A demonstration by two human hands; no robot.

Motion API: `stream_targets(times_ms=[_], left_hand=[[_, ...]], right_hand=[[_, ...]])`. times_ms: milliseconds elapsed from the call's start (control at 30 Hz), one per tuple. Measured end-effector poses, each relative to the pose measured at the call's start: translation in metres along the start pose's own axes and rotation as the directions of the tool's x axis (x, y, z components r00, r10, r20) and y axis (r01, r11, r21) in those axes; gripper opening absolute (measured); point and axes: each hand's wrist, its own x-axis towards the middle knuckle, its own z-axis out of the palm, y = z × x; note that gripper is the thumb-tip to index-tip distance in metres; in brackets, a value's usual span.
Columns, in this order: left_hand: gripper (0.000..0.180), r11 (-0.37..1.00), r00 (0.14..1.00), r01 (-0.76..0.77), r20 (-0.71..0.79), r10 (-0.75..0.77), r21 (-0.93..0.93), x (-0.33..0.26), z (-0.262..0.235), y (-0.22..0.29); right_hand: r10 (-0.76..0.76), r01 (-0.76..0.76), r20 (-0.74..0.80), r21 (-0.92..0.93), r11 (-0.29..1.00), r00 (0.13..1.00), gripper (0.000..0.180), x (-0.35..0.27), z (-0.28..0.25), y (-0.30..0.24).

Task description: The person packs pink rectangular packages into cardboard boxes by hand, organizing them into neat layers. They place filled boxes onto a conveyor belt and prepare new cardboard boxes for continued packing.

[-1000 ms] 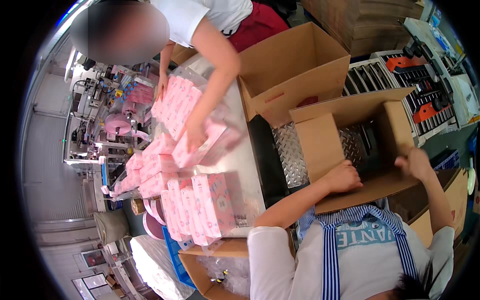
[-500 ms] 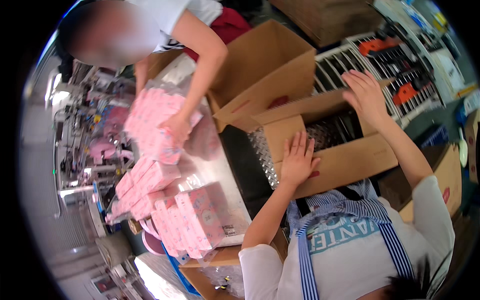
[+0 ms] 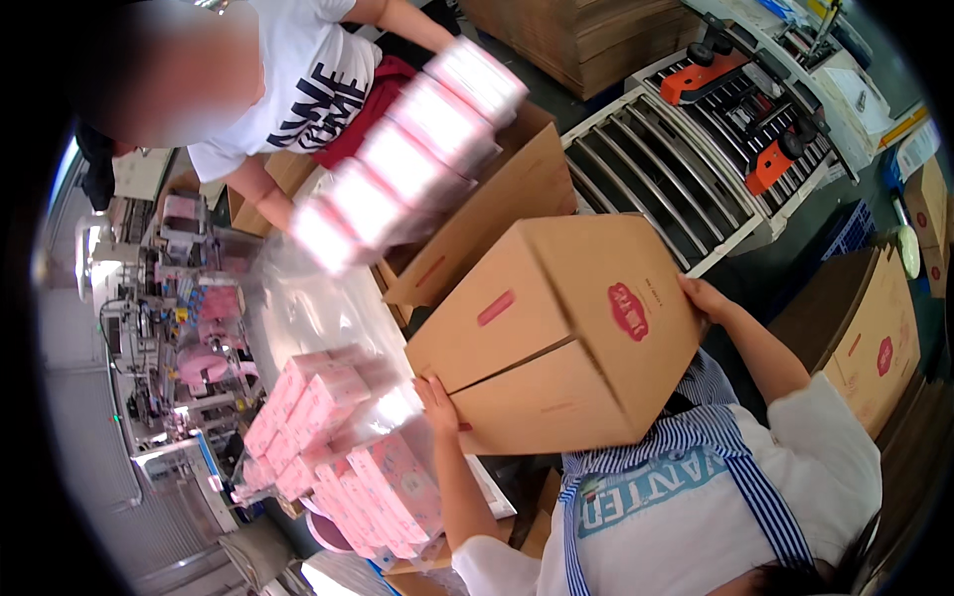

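Note:
A brown cardboard box [image 3: 636, 308] with red marks is held up in front of my chest, tilted, a seam between two closed flaps turned toward me. My left hand [image 3: 439, 407] grips its lower left edge, fingers curled over the cardboard. At the opposite side, my right hand [image 3: 704, 300] is closed on the box's edge, its fingers partly hidden. The box's open side and inside are out of sight.
Across the table, a co-worker lifts blurred pink-and-white packs [image 3: 412, 149] over an open carton [image 3: 497, 214]. More pink packs [image 3: 397, 482] stand on the table at left. A roller conveyor [image 3: 656, 169] with an orange-and-black device lies beyond; flattened cartons [image 3: 865, 338] lean at right.
The box has been lifted and turned over, from open flaps upward to its closed flaps showing. My hands moved from its flaps to its outer edges. The co-worker has raised the pink packs.

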Motion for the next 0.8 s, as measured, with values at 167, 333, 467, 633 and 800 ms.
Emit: stream_targets(times_ms=[167,333,467,633,800], left_hand=[[0.076,0.47,0.714,0.683,0.648,-0.265,-0.56,-0.06,0.103,0.088],[0.057,0.521,0.876,0.375,0.477,0.071,-0.767,-0.081,0.094,0.152],[0.064,0.879,0.963,0.142,0.267,-0.018,-0.454,-0.054,0.033,0.079],[0.074,0.824,0.927,0.3,0.351,-0.133,-0.48,-0.088,-0.077,0.133],[0.049,0.992,0.959,0.129,0.253,-0.124,-0.003,-0.101,0.042,0.075]], right_hand=[[-0.049,0.042,-0.043,-0.136,0.99,0.998,0.041,-0.069,-0.125,-0.168],[-0.317,0.319,0.061,-0.027,0.947,0.946,0.027,-0.108,-0.072,-0.267],[-0.544,0.812,0.605,-0.467,0.349,0.581,0.026,-0.104,0.042,-0.293],[-0.648,0.229,-0.044,-0.916,0.33,0.76,0.087,-0.051,0.023,-0.23],[-0.411,0.174,-0.016,-0.89,0.421,0.912,0.049,-0.015,-0.035,-0.161]])
